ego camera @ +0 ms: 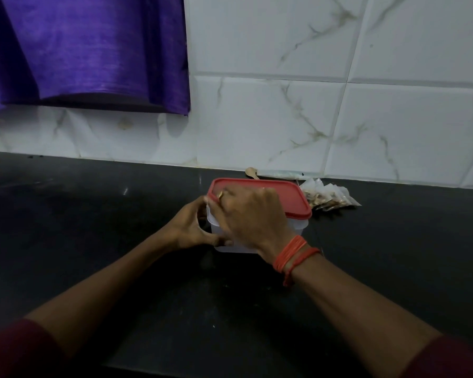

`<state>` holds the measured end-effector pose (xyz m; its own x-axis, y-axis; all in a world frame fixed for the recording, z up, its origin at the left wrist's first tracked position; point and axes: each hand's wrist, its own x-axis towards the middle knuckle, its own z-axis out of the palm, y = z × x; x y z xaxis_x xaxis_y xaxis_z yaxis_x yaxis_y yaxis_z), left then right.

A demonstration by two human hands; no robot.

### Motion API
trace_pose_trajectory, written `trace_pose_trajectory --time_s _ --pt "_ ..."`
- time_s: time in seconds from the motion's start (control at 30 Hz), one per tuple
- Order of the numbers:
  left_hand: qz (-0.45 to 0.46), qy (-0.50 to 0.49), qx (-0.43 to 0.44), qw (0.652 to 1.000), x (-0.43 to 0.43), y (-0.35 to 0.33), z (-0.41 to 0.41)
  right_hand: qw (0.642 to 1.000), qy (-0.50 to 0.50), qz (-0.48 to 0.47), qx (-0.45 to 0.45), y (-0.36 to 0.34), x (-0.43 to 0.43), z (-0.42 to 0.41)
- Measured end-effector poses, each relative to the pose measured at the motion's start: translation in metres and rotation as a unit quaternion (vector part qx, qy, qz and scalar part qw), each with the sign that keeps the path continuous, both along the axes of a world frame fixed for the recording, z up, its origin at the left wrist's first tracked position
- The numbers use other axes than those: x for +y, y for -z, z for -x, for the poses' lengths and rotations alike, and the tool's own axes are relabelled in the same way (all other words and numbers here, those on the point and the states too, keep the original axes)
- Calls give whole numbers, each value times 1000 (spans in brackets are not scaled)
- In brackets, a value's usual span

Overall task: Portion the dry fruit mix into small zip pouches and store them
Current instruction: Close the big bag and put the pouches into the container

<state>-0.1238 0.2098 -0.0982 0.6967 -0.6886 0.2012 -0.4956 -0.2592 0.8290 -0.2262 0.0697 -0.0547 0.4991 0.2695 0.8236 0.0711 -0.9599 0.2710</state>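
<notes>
Black counter: translucent container sits toward the back edge, right of middle, long axis running roughly along that edge. Red lid is on top; sealed or lifting at the corner, we can't tell. Our right hand curls over the lid's near-left corner, fingertips hidden. Our left hand clamps the container's left side. Filled zip pouches lie just right of the container, nearer the right hand. Wooden spoon at the back edge. Container contents not visible.

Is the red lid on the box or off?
On: the red lid covers the clear box; the right hand grips its corner. Fully sealed: cannot tell.
</notes>
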Motion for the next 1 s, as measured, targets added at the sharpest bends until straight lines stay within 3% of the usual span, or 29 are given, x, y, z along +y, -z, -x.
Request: trace_pose_trajectory --time_s 0.3,0.37,0.47,0.73,0.8,1.0 --pt "2 -2 13 1000 -1 4 -3 970 14 -211 -121 -74 -36 8" --pt "6 -2 9 1000 -1 4 -1 946 60 -282 -147 -92 -65 17" --pt "14 5 22 1000 1 3 0 906 127 -386 -117 -92 -122 36" --pt "-6 56 49 997 17 1 0 760 154 -631 26 -11 -197 79" --pt "-7 69 52 996 18 0 1 745 180 -641 49 5 -211 81" --pt "-18 106 53 993 20 -2 0 792 326 -470 215 19 -218 101"
